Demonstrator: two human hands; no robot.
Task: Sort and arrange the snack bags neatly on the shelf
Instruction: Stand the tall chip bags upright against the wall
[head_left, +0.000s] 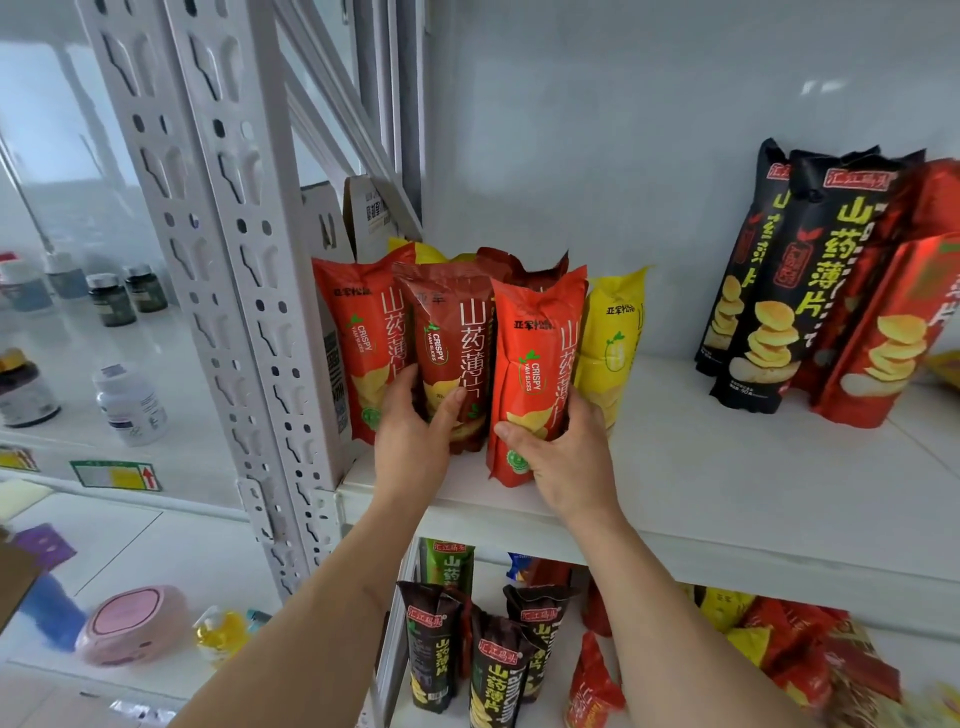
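Head view. Both forearms reach up and forward to the white shelf (727, 499). The left hand (415, 431) wraps the lower part of the dark red bag (452, 338), thumb across its front, fingers behind it and out of sight. The right hand (561, 457) grips the base of the orange-red bag (535, 364), thumb on the front, fingers curled round its right edge. Both bags stand upright at the shelf's left end, between another orange bag (363, 332) and a yellow bag (615, 338); further bags behind them show only their tops. A black bag (800, 291) and a red bag (893, 332) stand well apart to the right, the red one cut by the frame edge. The lower shelf's bags (488, 654) are partly hidden by the forearms and appear jumbled.
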